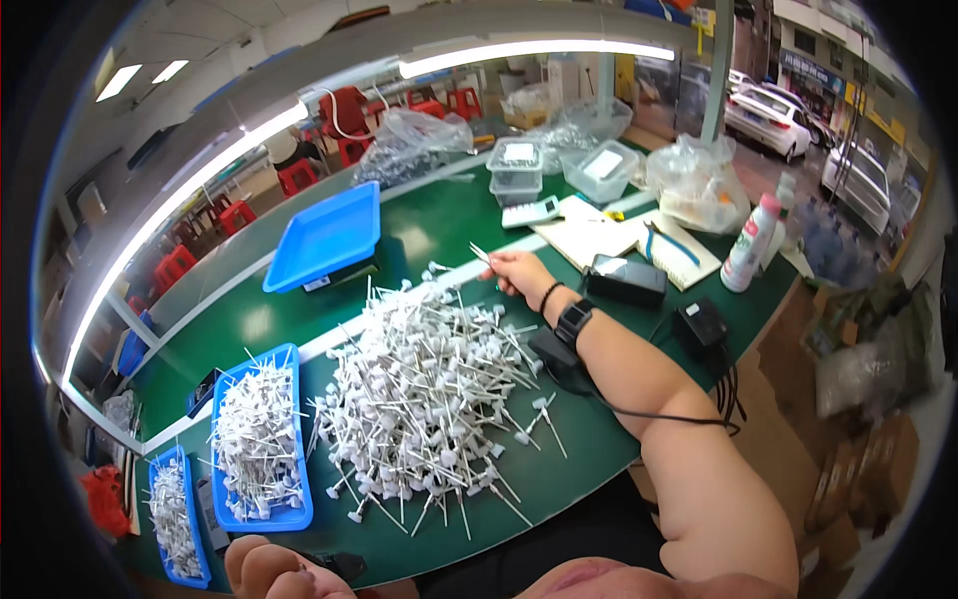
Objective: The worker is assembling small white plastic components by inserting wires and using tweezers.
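Note:
My right hand (517, 275) reaches over the far side of a big heap of small white-capped parts with thin stems (419, 384). Its fingers pinch a small piece with two thin pale prongs (480, 254), too small to tell its exact kind. At the lower edge my left hand (274, 572) is partly cut off, its fingers curled; what lies in them, if anything, is hidden. Left of the heap, a blue tray (303, 499) is piled with the same parts. A narrower blue tray (200, 544) farther left holds more.
A blue tray (324, 240) sits raised on a dark box beyond the heap. Near my right arm are a black box-shaped device (626, 280), cables and a black adapter (701, 324). Blue-handled pliers (671, 243) lie on a notebook. A pink-capped bottle (750, 245) stands right.

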A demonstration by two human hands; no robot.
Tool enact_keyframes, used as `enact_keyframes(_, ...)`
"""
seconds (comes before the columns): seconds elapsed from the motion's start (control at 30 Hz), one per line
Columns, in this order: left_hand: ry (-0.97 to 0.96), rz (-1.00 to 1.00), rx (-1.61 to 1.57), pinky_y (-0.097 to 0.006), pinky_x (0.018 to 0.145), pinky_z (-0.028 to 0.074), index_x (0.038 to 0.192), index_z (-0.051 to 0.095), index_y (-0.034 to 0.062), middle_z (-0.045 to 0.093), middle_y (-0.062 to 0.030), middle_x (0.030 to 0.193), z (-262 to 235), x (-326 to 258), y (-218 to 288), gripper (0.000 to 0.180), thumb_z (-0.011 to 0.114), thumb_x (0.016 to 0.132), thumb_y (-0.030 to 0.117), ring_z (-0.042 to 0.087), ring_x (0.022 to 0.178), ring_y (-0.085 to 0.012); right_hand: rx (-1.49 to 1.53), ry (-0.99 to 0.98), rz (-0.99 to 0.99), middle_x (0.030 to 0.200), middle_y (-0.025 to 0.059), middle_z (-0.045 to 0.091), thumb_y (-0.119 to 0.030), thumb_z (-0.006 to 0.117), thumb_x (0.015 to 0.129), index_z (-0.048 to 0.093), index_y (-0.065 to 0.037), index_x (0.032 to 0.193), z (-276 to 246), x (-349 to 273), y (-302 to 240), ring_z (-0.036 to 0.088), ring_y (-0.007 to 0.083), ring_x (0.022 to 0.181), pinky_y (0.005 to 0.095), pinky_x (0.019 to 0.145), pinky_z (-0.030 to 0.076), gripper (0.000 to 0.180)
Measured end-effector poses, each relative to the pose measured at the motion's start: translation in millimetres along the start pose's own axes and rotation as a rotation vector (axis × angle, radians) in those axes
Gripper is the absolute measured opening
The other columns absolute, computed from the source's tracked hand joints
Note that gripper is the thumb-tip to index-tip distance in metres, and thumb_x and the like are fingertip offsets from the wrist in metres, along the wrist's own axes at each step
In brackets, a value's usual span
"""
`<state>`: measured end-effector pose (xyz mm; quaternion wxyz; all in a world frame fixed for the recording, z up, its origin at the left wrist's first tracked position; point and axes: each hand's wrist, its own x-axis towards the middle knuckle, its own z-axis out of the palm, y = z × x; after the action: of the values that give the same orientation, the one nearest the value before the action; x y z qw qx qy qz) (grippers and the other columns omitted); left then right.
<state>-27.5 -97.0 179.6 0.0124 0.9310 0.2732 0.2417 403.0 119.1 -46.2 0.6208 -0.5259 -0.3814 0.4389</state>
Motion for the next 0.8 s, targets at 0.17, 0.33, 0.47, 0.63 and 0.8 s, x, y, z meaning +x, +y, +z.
enact_keyframes(0.17,0.622,0.626,0.059,-0.042,0.060,0.043,0.140,0.021,0.0160,0.048,-0.0103,0.081,37,-5,-31,0.061,0.051,0.087,0.007,0.049,0.063,-0.0229,0.052,-0.044,0.040,0.087,0.0060,0.067,-0.013,0.051,0.090,0.057,-0.003,0.109,18,-2,-10,0.048,0.0040,0.050,0.0174,0.043,0.037,0.022)
enact_keyframes(0.33,0.782,0.756,-0.017,-0.043,0.056,0.042,0.131,0.023,0.0146,0.050,-0.0106,0.083,54,4,-39,0.050,0.051,0.090,0.014,0.050,0.061,-0.0234,0.073,-0.045,0.049,0.087,0.0058,0.067,-0.013,0.051,0.090,0.056,-0.003,0.111,14,0,-11,0.048,0.0041,0.050,0.0173,0.043,0.037,0.023)
enact_keyframes(0.47,0.999,0.772,0.094,-0.034,0.047,0.039,0.086,0.045,0.0038,0.047,-0.0085,0.074,62,11,-40,0.012,0.053,0.086,0.012,0.050,0.055,-0.0200,0.056,-0.034,0.044,0.087,0.0059,0.067,-0.013,0.051,0.090,0.057,-0.003,0.109,16,0,-10,0.048,0.0043,0.050,0.0173,0.043,0.037,0.022)
enact_keyframes(0.63,0.749,0.776,0.159,-0.034,0.046,0.042,0.076,0.051,0.0014,0.050,-0.0081,0.075,56,5,-44,0.013,0.053,0.085,0.011,0.051,0.055,-0.0197,0.008,-0.001,0.040,0.087,0.0059,0.067,-0.014,0.049,0.091,0.058,-0.004,0.106,14,1,-6,0.047,0.0030,0.051,0.0168,0.043,0.036,0.020)
enact_keyframes(0.8,0.702,0.680,0.144,-0.033,0.047,0.045,0.077,0.050,0.0015,0.055,-0.0108,0.082,57,6,-38,0.017,0.049,0.089,0.013,0.052,0.057,-0.0206,-0.014,-0.032,0.022,0.085,0.0046,0.066,-0.015,0.049,0.092,0.058,-0.004,0.104,14,1,-14,0.046,0.0026,0.052,0.0161,0.044,0.037,0.019)
